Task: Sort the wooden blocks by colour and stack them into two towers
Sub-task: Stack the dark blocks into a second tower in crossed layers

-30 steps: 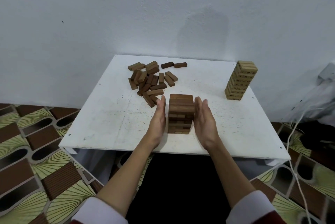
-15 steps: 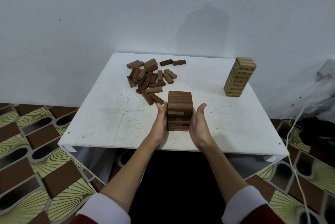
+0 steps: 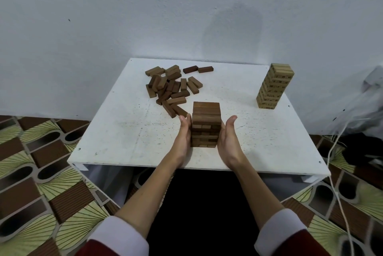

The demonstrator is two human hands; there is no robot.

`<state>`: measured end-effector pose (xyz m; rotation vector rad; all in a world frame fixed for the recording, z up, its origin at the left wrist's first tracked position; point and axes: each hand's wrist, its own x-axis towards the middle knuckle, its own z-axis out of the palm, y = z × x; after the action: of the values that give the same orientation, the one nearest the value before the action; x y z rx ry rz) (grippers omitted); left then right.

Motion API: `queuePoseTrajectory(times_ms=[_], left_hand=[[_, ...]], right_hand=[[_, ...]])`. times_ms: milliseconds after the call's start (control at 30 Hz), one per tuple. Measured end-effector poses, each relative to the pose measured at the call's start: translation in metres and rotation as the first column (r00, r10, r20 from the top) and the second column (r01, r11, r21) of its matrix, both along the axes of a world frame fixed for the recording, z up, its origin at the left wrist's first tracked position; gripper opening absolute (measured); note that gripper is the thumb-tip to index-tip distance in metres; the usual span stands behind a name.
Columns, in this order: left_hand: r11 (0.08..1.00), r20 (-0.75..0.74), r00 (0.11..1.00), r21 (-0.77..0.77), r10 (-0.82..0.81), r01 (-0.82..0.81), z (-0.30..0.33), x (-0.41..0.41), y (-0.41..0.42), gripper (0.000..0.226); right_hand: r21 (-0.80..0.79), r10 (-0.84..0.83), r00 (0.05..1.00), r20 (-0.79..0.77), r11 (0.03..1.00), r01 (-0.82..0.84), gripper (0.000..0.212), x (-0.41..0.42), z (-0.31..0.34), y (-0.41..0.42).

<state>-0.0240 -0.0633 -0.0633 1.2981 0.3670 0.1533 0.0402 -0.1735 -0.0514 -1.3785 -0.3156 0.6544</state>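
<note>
Head view: white table (image 3: 124, 131) against a pale wall (image 3: 103, 17), patterned floor (image 3: 31, 162) around it.

Dark tower (image 3: 205, 124) stands upright near the table's front edge, roughly centre. Left hand (image 3: 184, 137) lies flat against its left face, fingers straight and pointing away from the camera. Right hand (image 3: 228, 137) is on the right side, palm facing the tower, fingers straight; heel of the hand is at the tower's base, whether the fingertips touch the wood I cannot tell. Neither hand curls round anything; the two are apart with the tower between them.

Loose pile of dark blocks (image 3: 172, 88) lies behind and left of the dark tower, nearest block just beside the left fingertips. Two darker blocks (image 3: 198, 69) lie end to end at the back of the pile, near the far edge.

Light tower (image 3: 274, 89) stands at the far right of the table, well apart from the hands, taller than the dark one, leaning slightly in this wide-angle shot.

White cable (image 3: 333, 152) hangs off the table's right side. White cuffs (image 3: 118, 237) on red sleeves at the bottom.
</note>
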Motion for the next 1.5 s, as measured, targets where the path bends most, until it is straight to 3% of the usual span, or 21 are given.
queuePoseTrajectory(times_ms=[100, 233, 300, 400, 467, 633, 800, 900, 1033, 1133, 1200, 1267, 1367, 1433, 1500], left_hand=[[0.994, 0.012, 0.996, 0.061, 0.086, -0.086, 0.006, -0.002, 0.009, 0.068], [0.879, 0.158, 0.943, 0.342, 0.293, -0.331, 0.013, -0.001, 0.045, 0.035], [0.776, 0.204, 0.94, 0.531, 0.273, -0.341, 0.003, 0.009, 0.066, 0.028], [0.541, 0.1, 0.98, 0.822, 0.174, -0.18, -0.017, 0.027, 0.091, 0.041], [0.418, 0.075, 0.99, 0.901, 0.117, -0.117, -0.033, 0.037, 0.1, 0.043], [0.351, 0.205, 0.957, 0.898, 0.204, -0.267, -0.047, 0.041, 0.106, 0.022], [0.401, 0.166, 0.971, 0.888, 0.174, -0.224, -0.037, 0.015, 0.124, 0.011], [0.386, 0.172, 0.968, 0.893, 0.185, -0.233, -0.035, 0.001, 0.131, 0.015], [0.307, 0.211, 0.94, 0.906, 0.266, -0.291, -0.045, -0.012, 0.144, 0.025], [0.319, 0.233, 0.931, 0.892, 0.28, -0.319, -0.048, -0.018, 0.142, 0.02], [0.348, 0.23, 0.932, 0.881, 0.279, -0.321, -0.045, -0.02, 0.138, 0.017], [0.381, 0.234, 0.934, 0.865, 0.27, -0.326, -0.04, -0.02, 0.135, 0.019], [0.425, 0.225, 0.937, 0.846, 0.266, -0.323, -0.035, -0.023, 0.133, 0.031], [0.398, 0.217, 0.943, 0.865, 0.25, -0.305, -0.035, -0.024, 0.132, 0.033], [0.347, 0.189, 0.955, 0.9, 0.23, -0.262, -0.036, -0.023, 0.133, 0.036]], right_hand=[[0.003, -0.032, 0.999, -0.022, 0.999, 0.032, 0.082, 0.007, 0.007, -0.007], [-0.025, -0.168, 0.979, 0.118, 0.985, 0.172, 0.066, 0.023, 0.042, -0.004], [-0.036, -0.237, 0.946, 0.219, 0.967, 0.251, 0.047, 0.028, 0.068, 0.003], [-0.099, -0.212, 0.876, 0.433, 0.955, 0.28, 0.025, 0.034, 0.101, 0.023], [-0.115, -0.158, 0.826, 0.541, 0.959, 0.259, 0.02, 0.032, 0.118, 0.04], [-0.272, 0.103, 0.73, 0.675, 0.955, 0.117, 0.024, 0.007, 0.136, 0.085], [-0.503, 0.339, 0.635, 0.694, 0.86, 0.09, 0.021, -0.011, 0.108, 0.13], [-0.644, 0.441, 0.643, 0.626, 0.758, 0.107, 0.016, -0.015, 0.075, 0.149], [-0.815, 0.605, 0.572, 0.554, 0.536, 0.221, 0.035, -0.017, 0.027, 0.166], [-0.887, 0.648, 0.606, 0.462, 0.345, 0.307, 0.045, -0.02, 0.015, 0.166], [-0.896, 0.66, 0.608, 0.442, 0.287, 0.339, 0.046, -0.023, 0.01, 0.168], [-0.884, 0.637, 0.613, 0.468, 0.344, 0.318, 0.045, -0.025, 0.007, 0.169], [-0.777, 0.543, 0.585, 0.602, 0.567, 0.273, 0.041, -0.023, 0.0, 0.171], [-0.677, 0.428, 0.594, 0.682, 0.676, 0.291, 0.039, -0.017, -0.003, 0.173], [-0.613, 0.306, 0.631, 0.713, 0.709, 0.349, 0.038, -0.009, -0.003, 0.177]])
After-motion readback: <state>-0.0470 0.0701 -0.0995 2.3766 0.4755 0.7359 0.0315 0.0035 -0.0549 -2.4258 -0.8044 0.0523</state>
